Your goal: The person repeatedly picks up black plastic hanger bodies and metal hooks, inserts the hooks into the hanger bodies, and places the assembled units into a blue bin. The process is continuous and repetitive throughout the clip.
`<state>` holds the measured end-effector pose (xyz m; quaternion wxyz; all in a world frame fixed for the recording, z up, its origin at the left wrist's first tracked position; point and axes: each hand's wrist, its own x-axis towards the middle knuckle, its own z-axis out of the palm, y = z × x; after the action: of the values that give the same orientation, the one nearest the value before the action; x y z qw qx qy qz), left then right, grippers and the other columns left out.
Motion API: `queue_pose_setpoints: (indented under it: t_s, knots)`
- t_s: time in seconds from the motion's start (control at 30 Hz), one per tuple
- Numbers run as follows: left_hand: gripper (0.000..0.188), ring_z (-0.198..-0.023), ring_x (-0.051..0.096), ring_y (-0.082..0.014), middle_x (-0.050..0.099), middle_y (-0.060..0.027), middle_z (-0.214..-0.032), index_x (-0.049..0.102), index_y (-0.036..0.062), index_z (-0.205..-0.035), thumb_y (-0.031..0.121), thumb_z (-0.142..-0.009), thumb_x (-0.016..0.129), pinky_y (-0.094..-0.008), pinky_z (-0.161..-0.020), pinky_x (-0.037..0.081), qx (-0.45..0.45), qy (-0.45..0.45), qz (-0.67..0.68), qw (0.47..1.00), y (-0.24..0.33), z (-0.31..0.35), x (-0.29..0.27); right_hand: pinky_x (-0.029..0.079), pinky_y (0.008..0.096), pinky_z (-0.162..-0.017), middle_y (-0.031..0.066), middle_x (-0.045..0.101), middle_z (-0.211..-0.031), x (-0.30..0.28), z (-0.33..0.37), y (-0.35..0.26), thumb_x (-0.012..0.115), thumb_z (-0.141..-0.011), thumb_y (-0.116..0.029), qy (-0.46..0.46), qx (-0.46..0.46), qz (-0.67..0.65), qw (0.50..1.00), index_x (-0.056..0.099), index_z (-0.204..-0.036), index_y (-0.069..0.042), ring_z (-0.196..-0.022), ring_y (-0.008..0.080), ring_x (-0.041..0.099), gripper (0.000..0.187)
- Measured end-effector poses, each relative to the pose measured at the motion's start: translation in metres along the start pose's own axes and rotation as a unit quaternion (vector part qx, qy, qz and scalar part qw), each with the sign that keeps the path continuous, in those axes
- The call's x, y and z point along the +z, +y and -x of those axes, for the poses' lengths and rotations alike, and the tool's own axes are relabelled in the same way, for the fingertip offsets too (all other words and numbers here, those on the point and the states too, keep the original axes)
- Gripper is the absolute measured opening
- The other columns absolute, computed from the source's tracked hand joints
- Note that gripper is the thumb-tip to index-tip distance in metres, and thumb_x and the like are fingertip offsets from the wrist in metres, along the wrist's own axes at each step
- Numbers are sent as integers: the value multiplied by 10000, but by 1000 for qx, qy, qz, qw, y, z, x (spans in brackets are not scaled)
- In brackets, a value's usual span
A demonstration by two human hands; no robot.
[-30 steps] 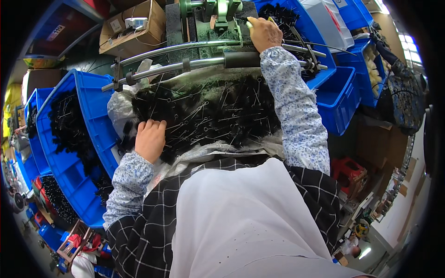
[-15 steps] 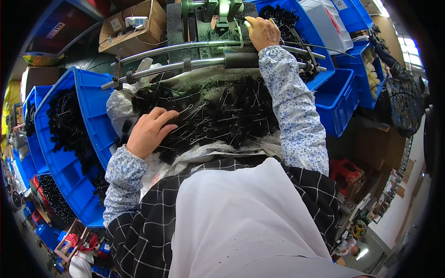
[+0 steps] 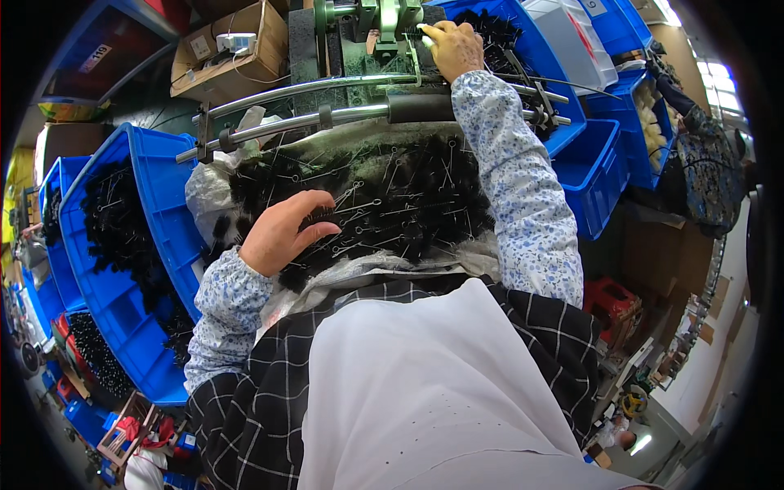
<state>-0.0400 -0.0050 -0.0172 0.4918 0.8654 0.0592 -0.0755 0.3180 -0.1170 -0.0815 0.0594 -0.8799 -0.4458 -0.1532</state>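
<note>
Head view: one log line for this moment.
left hand: over black wire-handled brushes, grip unclear | right hand: beside green machine, grip unclear | blue bin: left of brushes

wearer's two hands point(image 3: 282, 234) point(image 3: 457, 52), two metal rails point(image 3: 359, 113) point(image 3: 359, 81)

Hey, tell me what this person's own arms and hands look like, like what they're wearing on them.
Both forearms are in loose white sleeves with a small blue floral print, ending at the wrists. Above them shows a black garment with a white grid check. The left hand wears no glove; the right hand seems to have whitish fingertip coverings, too small to tell clearly.
</note>
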Motion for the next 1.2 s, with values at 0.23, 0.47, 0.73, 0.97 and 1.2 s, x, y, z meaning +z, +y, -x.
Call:
queue_pose_setpoints:
  t_s: [0.23,0.47,0.73,0.97,1.2]
  knots:
    - [368,-1073,492,-260,504,-124,-1171,487,15,-1153,85,-817,619,-325,-940,369,-19,37,89,995,-4,4,-1,389,433,-851,79,620,-1005,-2,19,8,614,-766,-273,-7,77,-25,997,599,-1107,-94,-1051,271,521,385]
    - [321,-916,555,-209,617,-62,-970,586,86,-1057,192,-770,683,-360,-935,316,87,21,-91,992,14,-2,-13,410,435,-833,96,640,-985,-6,8,-38,580,-744,-246,-6,60,-36,998,611,-1053,-95,-1043,305,548,346]
    - [302,-855,555,-225,604,-77,-915,583,75,-1059,192,-791,659,-331,-818,379,85,-11,-86,993,22,-7,-12,414,404,-718,49,645,-787,-7,4,-55,594,-740,-224,72,21,-12,997,622,-798,-107,-823,222,589,134]
    - [302,-813,541,-398,517,-233,-913,374,20,-1106,152,-860,490,-407,-742,430,34,111,-18,993,2,6,-20,437,447,-820,77,662,-935,-5,11,21,572,-783,-279,-33,58,-20,998,647,-1044,-161,-955,271,595,296]
    - [335,-810,568,-163,571,-113,-1043,473,21,-1139,8,-823,584,-261,-706,463,43,108,43,992,11,-11,-33,496,422,-729,106,660,-884,-4,-9,66,490,-829,-250,-81,42,-44,995,656,-1012,-254,-836,300,631,247]
